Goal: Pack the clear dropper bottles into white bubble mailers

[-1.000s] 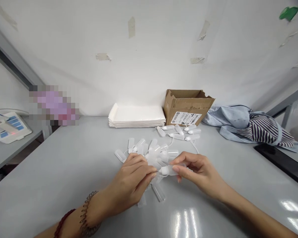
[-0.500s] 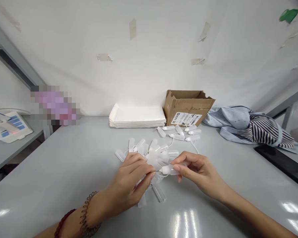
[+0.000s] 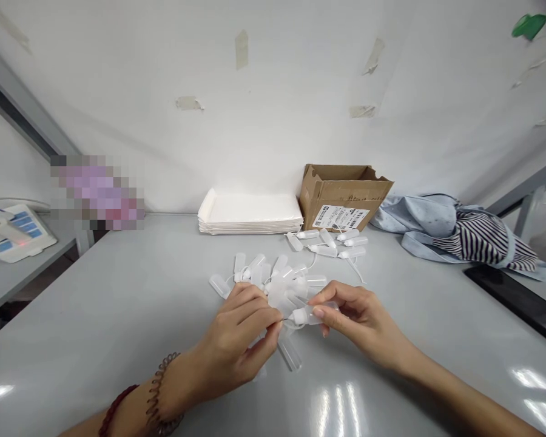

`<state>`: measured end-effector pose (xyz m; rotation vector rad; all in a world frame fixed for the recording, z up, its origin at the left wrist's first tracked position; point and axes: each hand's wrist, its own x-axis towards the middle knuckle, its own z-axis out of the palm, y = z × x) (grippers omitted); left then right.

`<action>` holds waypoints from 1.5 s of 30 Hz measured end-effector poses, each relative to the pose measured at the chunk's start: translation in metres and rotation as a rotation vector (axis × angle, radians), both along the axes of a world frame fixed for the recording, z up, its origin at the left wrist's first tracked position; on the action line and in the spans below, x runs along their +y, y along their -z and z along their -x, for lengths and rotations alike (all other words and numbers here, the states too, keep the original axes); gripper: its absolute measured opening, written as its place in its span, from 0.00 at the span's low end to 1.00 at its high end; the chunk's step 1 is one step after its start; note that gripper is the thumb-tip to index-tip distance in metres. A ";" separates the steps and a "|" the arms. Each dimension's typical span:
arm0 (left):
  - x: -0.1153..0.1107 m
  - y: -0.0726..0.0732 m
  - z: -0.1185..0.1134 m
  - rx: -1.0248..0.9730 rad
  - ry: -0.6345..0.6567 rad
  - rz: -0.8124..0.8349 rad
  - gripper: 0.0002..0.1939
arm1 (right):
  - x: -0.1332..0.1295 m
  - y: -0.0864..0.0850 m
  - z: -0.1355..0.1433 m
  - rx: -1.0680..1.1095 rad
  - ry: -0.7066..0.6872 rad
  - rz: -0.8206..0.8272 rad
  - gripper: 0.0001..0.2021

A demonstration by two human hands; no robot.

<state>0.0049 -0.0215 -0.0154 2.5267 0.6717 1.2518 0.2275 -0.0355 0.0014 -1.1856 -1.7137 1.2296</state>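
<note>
My right hand (image 3: 352,309) pinches a small translucent squeeze bottle (image 3: 317,314), held sideways with its white nozzle end toward the left. My left hand (image 3: 250,331) is closed, thumb and forefinger pressed together just off the nozzle. A thin dark line, like a needle, shows between those fingertips and the nozzle. What the left fingers pinch is too small to make out. A thin white strap curves below the nozzle. Beneath and behind both hands lies a heap of similar bottles (image 3: 291,353), partly hidden by the left hand.
Several more bottles (image 3: 323,250) with strapped caps lie before an open cardboard box (image 3: 337,197). Left of the box is a stack of white padded envelopes (image 3: 250,212). A blue cloth bag (image 3: 414,221) and black phone-like slab (image 3: 519,303) lie right on the grey table (image 3: 118,303).
The bottle and my left fingertips have drawn slightly apart, so a thin dark line shows between them. Both hands stay in nearly the same place; the whole view shifts slightly.
</note>
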 end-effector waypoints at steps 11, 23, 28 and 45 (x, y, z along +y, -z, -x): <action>-0.001 -0.001 -0.004 0.003 -0.004 -0.032 0.09 | 0.000 0.000 0.005 -0.026 -0.016 0.003 0.11; -0.002 0.000 -0.004 0.006 -0.002 -0.048 0.09 | -0.001 0.001 0.005 -0.026 -0.024 0.018 0.11; -0.002 0.000 -0.005 0.025 -0.017 -0.052 0.09 | 0.001 0.004 0.006 -0.033 -0.031 0.023 0.11; -0.003 -0.015 0.000 0.020 -0.002 0.056 0.07 | -0.004 -0.009 0.001 -0.037 -0.016 -0.059 0.08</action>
